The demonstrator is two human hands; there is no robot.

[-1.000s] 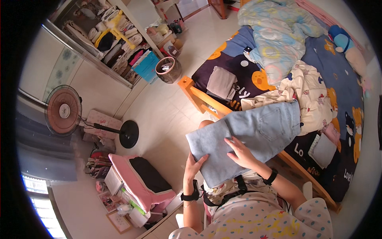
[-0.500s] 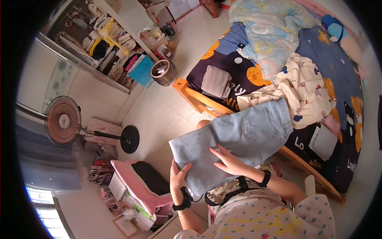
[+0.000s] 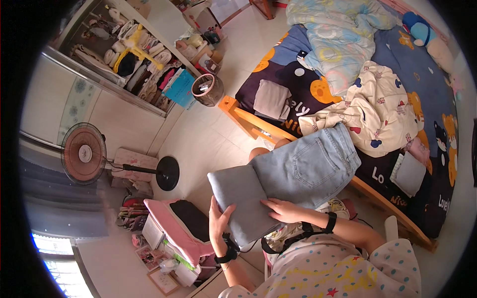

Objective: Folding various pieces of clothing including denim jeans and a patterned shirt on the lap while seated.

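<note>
Light blue jeans (image 3: 310, 169) lie over my lap, their leg end turned over into a smooth grey-blue folded panel (image 3: 236, 184). My left hand (image 3: 219, 218) grips that panel's left edge, thumb on top. On the panel's right part rests my right hand (image 3: 280, 211), fingers stretched out and apart near the crease. Beyond the jeans, a cream printed cloth (image 3: 372, 109) is crumpled on the bed (image 3: 422, 79). A folded grey-beige garment (image 3: 271, 99) lies near the bed's wooden end, and another grey folded stack (image 3: 408, 174) is at the right.
An orange wooden bed frame (image 3: 238, 116) borders my lap. At left stand a fan (image 3: 83, 154) and a pink-and-black padded item (image 3: 176, 233). An open wardrobe (image 3: 134, 59) with clothes and a round pot (image 3: 206, 92) are behind. A pale quilt (image 3: 335, 44) covers the bed's far part.
The jeans' folded end has tilted and shifted down and left, looking more compact. Both my hands moved with it; my right hand's fingers have slid down toward the crease.
</note>
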